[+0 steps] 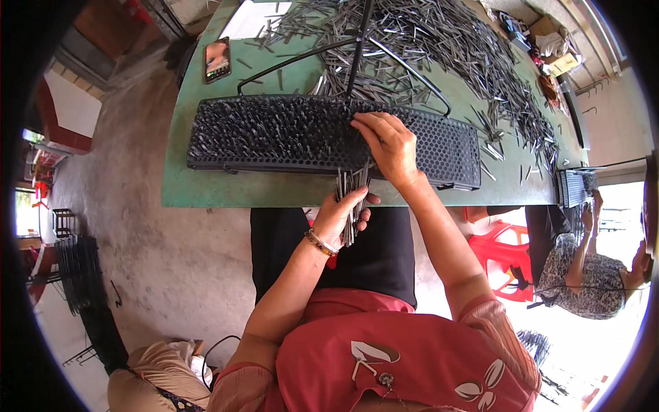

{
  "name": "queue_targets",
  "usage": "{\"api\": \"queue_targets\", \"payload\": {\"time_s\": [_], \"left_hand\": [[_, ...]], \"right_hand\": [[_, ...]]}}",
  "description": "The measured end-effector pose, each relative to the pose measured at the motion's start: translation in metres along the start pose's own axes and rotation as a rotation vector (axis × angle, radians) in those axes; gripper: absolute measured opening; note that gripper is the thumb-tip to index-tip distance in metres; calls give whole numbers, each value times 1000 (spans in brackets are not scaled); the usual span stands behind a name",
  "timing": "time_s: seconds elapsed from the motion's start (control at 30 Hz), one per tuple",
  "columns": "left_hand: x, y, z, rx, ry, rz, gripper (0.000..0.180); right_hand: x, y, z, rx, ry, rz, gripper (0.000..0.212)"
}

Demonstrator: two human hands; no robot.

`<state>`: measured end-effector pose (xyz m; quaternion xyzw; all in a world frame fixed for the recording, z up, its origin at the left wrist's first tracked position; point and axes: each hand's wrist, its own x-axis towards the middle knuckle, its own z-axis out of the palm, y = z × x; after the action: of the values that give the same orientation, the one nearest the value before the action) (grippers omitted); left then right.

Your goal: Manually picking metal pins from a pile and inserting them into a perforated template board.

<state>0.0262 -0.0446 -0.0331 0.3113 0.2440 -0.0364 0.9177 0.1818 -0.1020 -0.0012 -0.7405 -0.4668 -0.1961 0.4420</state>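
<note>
My left hand [333,220] is closed around a bundle of thin dark strips [349,184], just in front of the table's near edge. A long black perforated tray [445,152] lies crosswise along that edge. Many dark strips [268,130] stand upright in its holes from the left end to about the middle, while the holes on the right show bare. Over the border between the two parts is my right hand [392,145], its fingers pinched together low at the tray. Whether a strip is between those fingertips is hidden.
Loose dark strips [439,48] are heaped across the green table [226,189] behind the tray. Black metal rods [358,51] rise over its back. A phone [217,60] lies far left beside white paper [254,19]. Red stools [504,254] and another person [583,275] are at right.
</note>
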Motion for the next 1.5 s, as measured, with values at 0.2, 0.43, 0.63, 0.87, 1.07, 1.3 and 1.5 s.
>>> {"api": "queue_targets", "payload": {"time_s": [0.2, 0.43, 0.63, 0.87, 1.07, 1.3, 1.5], "left_hand": [[0, 0, 1, -4, 4, 0, 21], [0, 1, 1, 27, 7, -7, 21], [1, 0, -1, 38, 20, -12, 19], [0, 0, -1, 63, 8, -5, 19], [-1, 2, -1, 35, -5, 6, 19], [0, 3, 3, 31, -52, 50, 21], [1, 1, -4, 20, -51, 77, 21]], "right_hand": [[0, 1, 2, 26, 37, -74, 18], [-2, 3, 1, -4, 19, -136, 20], [-5, 2, 3, 11, 4, -137, 19], [1, -9, -9, -42, -202, -224, 14], [-13, -12, -46, 31, -256, 402, 17], [-32, -23, -50, 262, -380, 744, 25], [-46, -15, -43, 57, -412, 254, 17]]}}
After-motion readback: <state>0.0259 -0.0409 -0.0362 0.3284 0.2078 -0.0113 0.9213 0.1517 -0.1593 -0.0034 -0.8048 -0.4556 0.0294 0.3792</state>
